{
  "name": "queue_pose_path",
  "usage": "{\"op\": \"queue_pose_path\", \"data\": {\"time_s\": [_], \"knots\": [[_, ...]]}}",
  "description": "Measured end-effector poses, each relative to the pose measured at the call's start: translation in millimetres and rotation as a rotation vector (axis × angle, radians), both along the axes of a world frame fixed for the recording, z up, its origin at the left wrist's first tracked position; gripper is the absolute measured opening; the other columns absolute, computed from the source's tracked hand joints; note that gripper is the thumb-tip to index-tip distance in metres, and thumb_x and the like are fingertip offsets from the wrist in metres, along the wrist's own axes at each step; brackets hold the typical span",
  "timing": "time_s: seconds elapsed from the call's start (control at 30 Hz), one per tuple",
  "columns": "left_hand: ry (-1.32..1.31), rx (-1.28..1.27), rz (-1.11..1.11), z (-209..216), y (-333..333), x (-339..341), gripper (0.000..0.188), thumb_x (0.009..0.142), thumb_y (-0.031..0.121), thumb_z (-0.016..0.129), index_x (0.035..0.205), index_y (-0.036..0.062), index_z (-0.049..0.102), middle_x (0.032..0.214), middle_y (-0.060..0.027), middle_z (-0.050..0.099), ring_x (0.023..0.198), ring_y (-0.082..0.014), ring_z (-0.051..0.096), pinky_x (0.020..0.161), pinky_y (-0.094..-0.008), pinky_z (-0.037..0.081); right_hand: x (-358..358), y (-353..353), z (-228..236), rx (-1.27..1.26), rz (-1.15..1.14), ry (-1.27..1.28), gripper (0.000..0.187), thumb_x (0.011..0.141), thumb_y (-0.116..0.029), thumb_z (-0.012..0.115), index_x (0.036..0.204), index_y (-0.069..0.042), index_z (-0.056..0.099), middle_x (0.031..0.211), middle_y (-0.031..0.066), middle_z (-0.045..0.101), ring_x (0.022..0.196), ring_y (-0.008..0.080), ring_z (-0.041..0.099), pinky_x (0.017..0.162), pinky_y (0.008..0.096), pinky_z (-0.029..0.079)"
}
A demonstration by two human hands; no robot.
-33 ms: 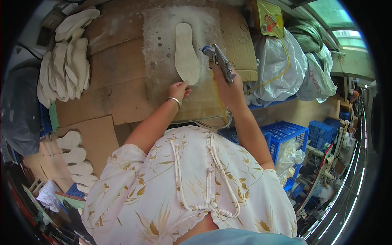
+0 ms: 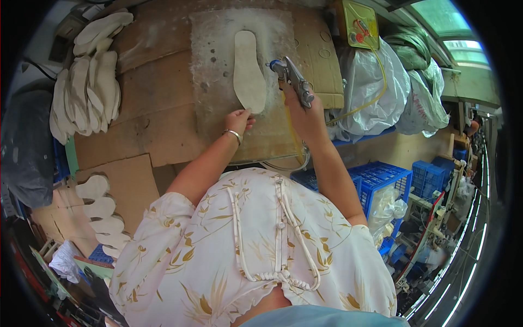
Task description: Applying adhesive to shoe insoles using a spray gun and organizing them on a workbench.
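Observation:
A cream insole lies flat on a stained, translucent sheet over cardboard, its long axis pointing away from me. My left hand pinches the insole's near end between thumb and fingers. To the right of the insole, my right hand is wrapped round a metal spray gun. The gun's blue-ringed nozzle faces left toward the insole, with a gap between them. A yellowish hose hangs down from below the gun.
Stacked insoles lie at the far left; several more overlap on a cardboard piece at the near left. White plastic bags and a yellow container stand at the right, above blue crates. A dark bag bulges at the left edge.
The spray gun in my right hand has shifted very slightly away from me. My left hand and the insole have stayed in place.

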State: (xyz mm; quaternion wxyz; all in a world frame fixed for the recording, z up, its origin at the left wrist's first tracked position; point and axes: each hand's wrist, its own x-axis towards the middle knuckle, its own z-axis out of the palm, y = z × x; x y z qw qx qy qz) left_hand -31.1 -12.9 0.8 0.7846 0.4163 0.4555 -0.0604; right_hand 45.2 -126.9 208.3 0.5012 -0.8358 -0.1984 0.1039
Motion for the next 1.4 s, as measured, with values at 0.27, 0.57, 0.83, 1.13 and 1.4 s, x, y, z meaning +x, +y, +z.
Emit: {"op": "queue_pose_path", "data": {"time_s": [0.27,0.57,0.83,1.13,1.4], "knots": [[0.004,-0.009,0.002,-1,-1,-1,0.018,0.082,0.019,0.059,0.091,0.0029,0.057,0.084,-0.0066,0.063,0.066,-0.0125,0.062,0.050,-0.0198,0.049,21,16,-7,0.030,-0.013,0.035,0.028,0.085,-0.025,0.056,0.079,0.002,0.053,0.059,0.0085,0.047,0.055,0.0155,0.038,0.053,0.0301,0.038],[-0.032,-0.039,0.003,-5,0,-3,0.014,0.083,0.017,0.058,0.089,0.0046,0.056,0.084,-0.0054,0.062,0.067,-0.0119,0.061,0.052,-0.0205,0.048,2,2,0,-0.093,0.015,0.122,0.028,0.084,-0.026,0.057,0.077,0.001,0.053,0.057,0.0077,0.045,0.055,0.0155,0.037,0.052,0.0302,0.037],[-0.017,-0.027,0.033,-2,-2,-3,0.012,0.083,0.016,0.058,0.087,0.0054,0.055,0.083,-0.0050,0.061,0.067,-0.0118,0.061,0.050,-0.0204,0.048,-21,-19,1,-0.088,0.059,0.184,0.025,0.083,-0.024,0.060,0.079,0.000,0.053,0.058,0.0070,0.044,0.055,0.0136,0.037,0.051,0.0286,0.036],[-0.033,-0.031,0.024,-5,-1,-4,0.012,0.084,0.015,0.057,0.090,0.0052,0.056,0.084,-0.0054,0.061,0.068,-0.0122,0.062,0.051,-0.0207,0.048,-39,-44,-1,-0.143,0.079,0.246,0.027,0.084,-0.025,0.059,0.079,0.000,0.051,0.059,0.0074,0.044,0.055,0.0138,0.036,0.052,0.0292,0.036],[-0.031,-0.045,0.030,-9,-1,-4,0.014,0.084,0.015,0.055,0.094,0.0049,0.056,0.086,-0.0055,0.062,0.070,-0.0125,0.062,0.053,-0.0212,0.049,-55,-61,4,-0.209,0.092,0.322,0.028,0.083,-0.025,0.058,0.078,0.000,0.049,0.059,0.0085,0.044,0.055,0.0152,0.036,0.051,0.0308,0.036]]}}
